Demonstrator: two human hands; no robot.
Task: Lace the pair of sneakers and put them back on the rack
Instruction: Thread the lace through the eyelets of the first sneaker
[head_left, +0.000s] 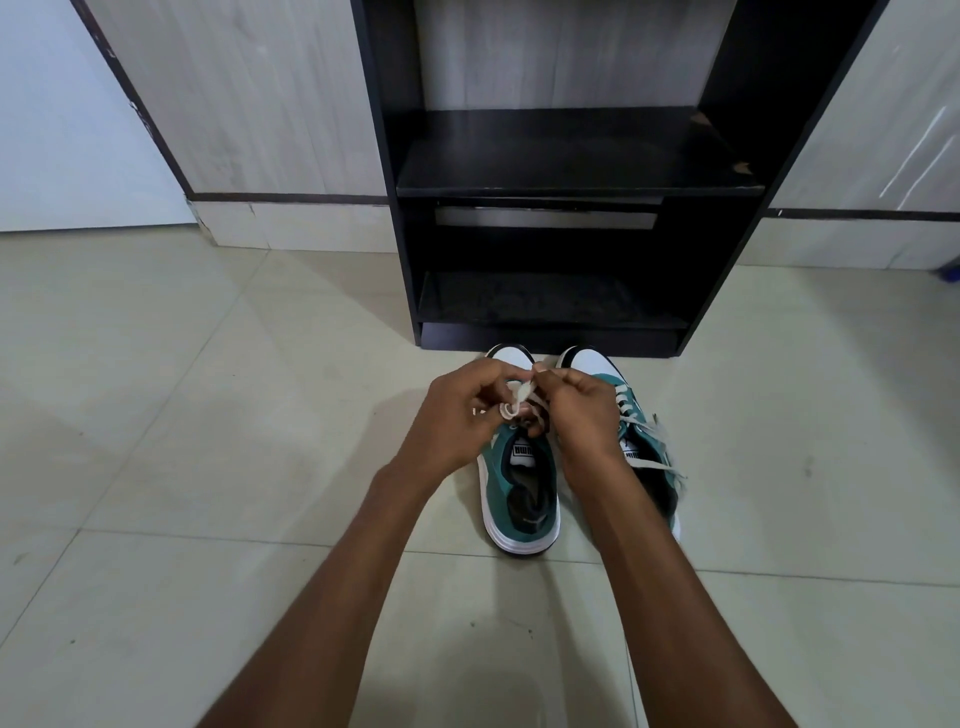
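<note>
Our left hand (457, 410) and right hand (576, 410) pinch the soft, floppy lace (517, 397) over the left sneaker (519, 499), maybe mid-knot; hold near loops.

Two green-and-white sneakers, a left sneaker (519, 488) and a right sneaker (641, 441), stand side by side on the tiled floor (208, 467). One black rack (566, 171) with two visible shelves faces them. Two hands, the left hand (457, 415) and right hand (582, 410), pinch one white lace (517, 400).
</note>
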